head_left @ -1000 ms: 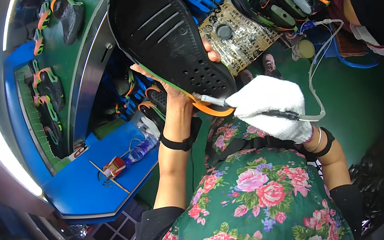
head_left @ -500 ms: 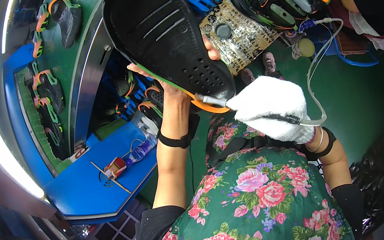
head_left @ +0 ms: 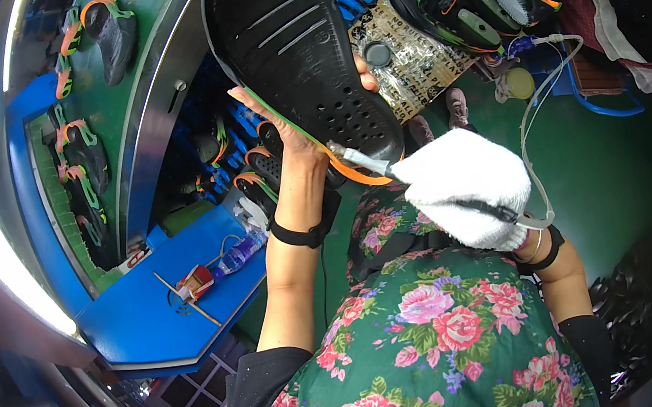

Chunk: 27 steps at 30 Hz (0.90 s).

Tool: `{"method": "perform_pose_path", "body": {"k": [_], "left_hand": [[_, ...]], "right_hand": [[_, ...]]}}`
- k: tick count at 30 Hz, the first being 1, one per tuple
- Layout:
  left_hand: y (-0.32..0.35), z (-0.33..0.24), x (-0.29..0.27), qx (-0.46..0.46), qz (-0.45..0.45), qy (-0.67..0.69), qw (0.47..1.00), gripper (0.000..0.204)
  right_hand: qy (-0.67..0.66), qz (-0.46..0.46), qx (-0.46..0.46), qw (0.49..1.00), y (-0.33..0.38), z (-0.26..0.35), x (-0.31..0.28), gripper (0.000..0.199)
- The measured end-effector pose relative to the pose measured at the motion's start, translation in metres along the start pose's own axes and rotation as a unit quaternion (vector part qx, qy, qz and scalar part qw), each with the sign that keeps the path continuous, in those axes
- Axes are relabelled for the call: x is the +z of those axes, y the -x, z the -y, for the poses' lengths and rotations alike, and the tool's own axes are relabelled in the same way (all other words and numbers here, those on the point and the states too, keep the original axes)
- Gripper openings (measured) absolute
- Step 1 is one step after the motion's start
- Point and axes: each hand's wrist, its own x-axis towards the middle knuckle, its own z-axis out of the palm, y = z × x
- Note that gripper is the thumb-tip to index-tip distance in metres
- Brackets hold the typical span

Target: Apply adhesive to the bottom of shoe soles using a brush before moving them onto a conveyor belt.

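While the bare L hand is clamped on a black shoe sole, w/ its thumb side along the L edge & fingertips showing past the R edge, the R hand, in a white glove, is closed round a slim pen-like applicator. The two hands are apart, either side of the sole's near end. The sole is held up in mid-air, top ctr, wide end away from the person. The applicator's tip sits at the near rim, by an orange edging strip; can't tell if it touches.

Main risk: a slip. B/c one hand alone seems to carry the sole, a small tilt could send the tip onto the orange strip, or into the bare L hand close by. A pale tube loops from the glove up toward a blue fitting beside piled shoes; if it snags or pulls taut, it'd prob. tug the applicator off line. No fluid is visible at the tip, so can't judge drip risk.
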Motion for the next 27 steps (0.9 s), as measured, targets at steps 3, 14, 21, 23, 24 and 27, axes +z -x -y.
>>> {"method": "perform_pose_path", "body": {"k": [3, 14, 21, 23, 24, 27], "left_hand": [[-0.003, 0.000, 0.003, 0.004, 0.016, 0.026, 1.000, 0.127], [-0.012, -0.002, 0.007, -0.025, 0.047, 0.030, 0.998, 0.136], [-0.008, -0.004, 0.000, -0.069, 0.062, -0.008, 0.996, 0.130], [-0.007, -0.007, -0.001, -0.104, 0.000, -0.089, 0.991, 0.132], [-0.008, -0.004, -0.003, -0.124, 0.046, -0.074, 0.989, 0.133], [-0.006, 0.002, -0.012, -0.158, 0.099, -0.009, 0.982, 0.122]], "right_hand": [[-0.009, -0.012, 0.038, 0.999, 0.011, -0.007, -0.001, 0.017], [-0.158, 0.030, 0.089, 0.983, 0.007, -0.022, -0.003, 0.011], [-0.004, 0.016, -0.024, 1.000, 0.006, -0.017, -0.002, 0.020], [-0.018, 0.054, -0.064, 0.996, 0.008, -0.022, 0.001, 0.021], [-0.096, 0.077, -0.028, 0.992, 0.009, -0.021, -0.001, 0.021], [-0.195, 0.108, -0.002, 0.975, 0.013, -0.026, -0.003, 0.021]]}}
